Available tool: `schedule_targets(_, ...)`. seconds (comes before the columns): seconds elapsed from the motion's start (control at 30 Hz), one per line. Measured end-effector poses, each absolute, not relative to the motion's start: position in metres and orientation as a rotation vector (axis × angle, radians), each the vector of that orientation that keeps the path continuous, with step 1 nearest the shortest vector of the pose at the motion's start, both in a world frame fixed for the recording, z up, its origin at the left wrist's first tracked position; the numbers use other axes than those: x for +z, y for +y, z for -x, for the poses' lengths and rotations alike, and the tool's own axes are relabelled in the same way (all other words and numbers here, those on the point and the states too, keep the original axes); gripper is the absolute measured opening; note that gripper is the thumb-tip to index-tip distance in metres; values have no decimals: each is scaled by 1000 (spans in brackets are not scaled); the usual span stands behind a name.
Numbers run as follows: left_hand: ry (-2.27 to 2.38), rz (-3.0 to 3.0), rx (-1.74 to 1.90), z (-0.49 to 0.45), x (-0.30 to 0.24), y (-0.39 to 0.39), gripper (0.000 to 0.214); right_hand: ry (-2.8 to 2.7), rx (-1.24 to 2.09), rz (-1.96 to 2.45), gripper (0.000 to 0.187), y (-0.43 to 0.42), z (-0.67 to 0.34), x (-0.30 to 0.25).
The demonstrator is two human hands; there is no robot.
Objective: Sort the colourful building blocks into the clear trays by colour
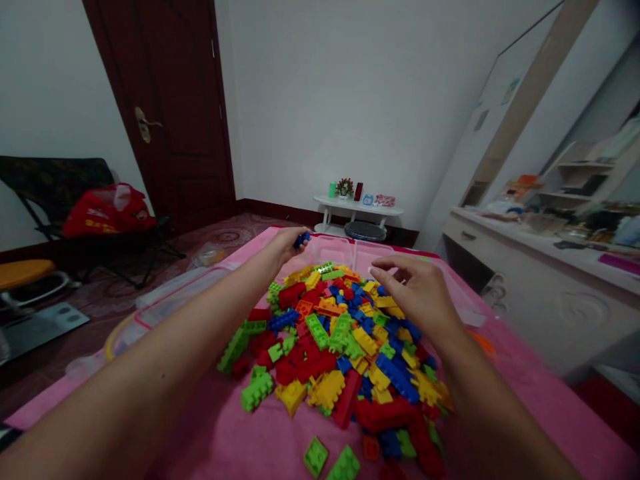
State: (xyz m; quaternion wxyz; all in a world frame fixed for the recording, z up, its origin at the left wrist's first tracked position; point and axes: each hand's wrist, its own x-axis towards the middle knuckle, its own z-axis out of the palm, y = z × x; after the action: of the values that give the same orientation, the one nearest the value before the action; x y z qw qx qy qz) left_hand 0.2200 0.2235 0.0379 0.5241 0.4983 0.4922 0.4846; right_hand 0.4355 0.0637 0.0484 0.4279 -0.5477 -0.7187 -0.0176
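My left hand (286, 244) reaches past the far left of the pile, its fingers closed on a small dark blue toy brick (301, 240). Below it, close to the brick, is a clear plastic container (333, 248). Over the far right side of the pile, my right hand (413, 280) has thumb and fingers drawn together. A tiny pale bit shows at the thumb tip, too small to name. Between my arms lies a big heap of building bricks (320, 331) in red, yellow, green, blue and orange. Two green bricks (316, 457) lie nearest me.
A pink cloth (220, 427) covers the table. On the left sits a clear lidded box (175, 300) with a pink rim. Beyond the table stand a low white shelf (357, 205), a chair with a red bag (110, 210), and a white cabinet (530, 267) on the right.
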Motion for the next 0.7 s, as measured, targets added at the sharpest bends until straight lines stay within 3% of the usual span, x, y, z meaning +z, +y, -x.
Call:
schedule_targets(0.17, 1422, -1368, 1225, -190, 19, 261, 18, -1791, -31, 1494, 20, 72, -446, 43)
schedule_targets(0.37, 1426, -1918, 1218, -198, 13, 244, 27, -1979, -82, 1800, 25, 83, -452, 21)
schedule_targets(0.53, 1090, -2328, 619, -214, 26, 187, 17, -2051, -161, 2081, 37, 89, -467, 6)
schedule_targets(0.7, 1154, -2603, 140, -210, 34, 141, 24, -2059, -49, 1789, 29, 93, -455, 5)
